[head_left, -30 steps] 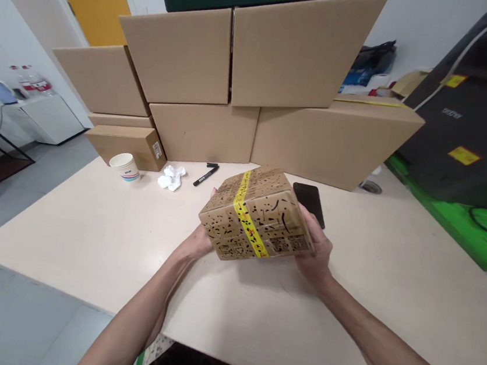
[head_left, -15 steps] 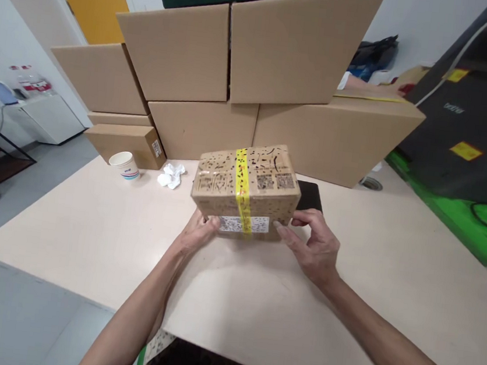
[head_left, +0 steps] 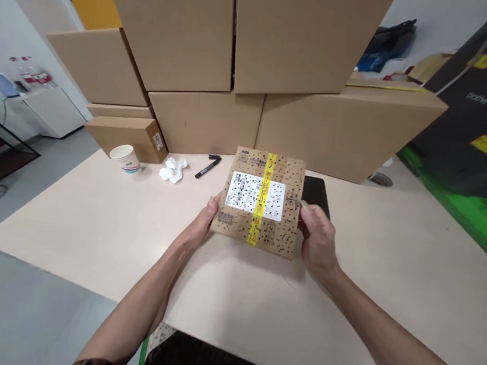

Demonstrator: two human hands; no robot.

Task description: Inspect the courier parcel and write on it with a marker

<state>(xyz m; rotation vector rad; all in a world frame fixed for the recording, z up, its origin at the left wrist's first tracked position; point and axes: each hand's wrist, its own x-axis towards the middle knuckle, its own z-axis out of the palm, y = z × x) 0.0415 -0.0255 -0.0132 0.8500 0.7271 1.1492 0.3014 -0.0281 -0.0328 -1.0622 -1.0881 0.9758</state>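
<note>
A cardboard box (head_left: pixel 281 234) is raised over the table, its broad face tilted towards me. Yellow tape (head_left: pixel 256 228) runs down that face across a white label (head_left: pixel 242 189), and small black marks are scattered all over it. My left hand (head_left: pixel 204 220) holds the box's left edge, its fingers mostly hidden behind. On the right edge, my right hand (head_left: pixel 318 238) is closed with thumb and bent fingers. Partly covered by the box and my right hand is a flat black object (head_left: pixel 318 192). A black marker (head_left: pixel 207 168) lies to the left.
The pale table (head_left: pixel 131 240) carries a paper cup (head_left: pixel 125 159), crumpled white tissue (head_left: pixel 173 170) and a small carton (head_left: pixel 121 136). Large stacked cartons (head_left: pixel 206 122) stand along the back. A tape roll (head_left: pixel 381 179) sits at the back right, near a dark cover (head_left: pixel 461 125).
The box has been turned so its labelled face tilts up at me, and it has shifted slightly right. My hands have moved with it. The marker behind it has come into view.
</note>
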